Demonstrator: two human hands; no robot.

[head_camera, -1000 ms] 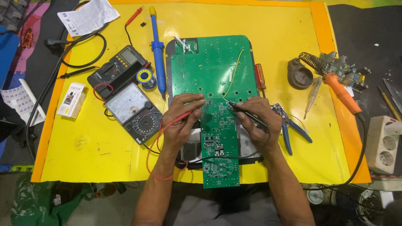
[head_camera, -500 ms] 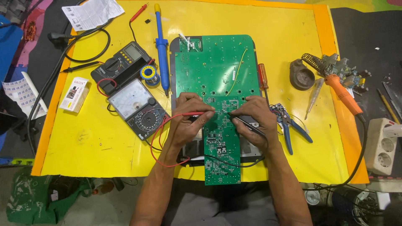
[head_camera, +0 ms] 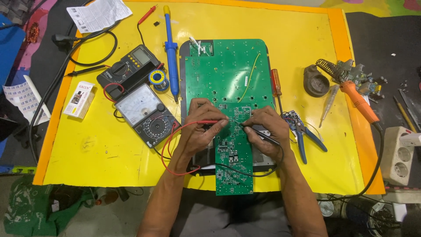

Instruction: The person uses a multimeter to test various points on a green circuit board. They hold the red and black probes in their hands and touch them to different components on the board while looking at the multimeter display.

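Yellow sheet with an orange border covers the worktop (head_camera: 109, 145), and a big green circuit board (head_camera: 228, 74) lies at its middle, with the narrow lower part reaching over the near edge. The left hand (head_camera: 199, 129) rests on the board and its grip is closed around a red probe (head_camera: 208, 122), whose red wire loops down toward the near edge. The right hand (head_camera: 267, 131) lies just beside it, pinching a black probe (head_camera: 263, 134) between the fingers, the tip touching the board between both hands. Left of the board, an analog meter (head_camera: 147, 115) with a white dial lies next to a dark digital multimeter (head_camera: 129, 70). A blue solder sucker (head_camera: 171, 52) and a small solder roll (head_camera: 158, 79) lie between the meters and the board. Right of the board there is a red screwdriver (head_camera: 275, 83) and blue-handled pliers (head_camera: 305, 134). An orange soldering iron (head_camera: 357, 98) lies near the right edge.
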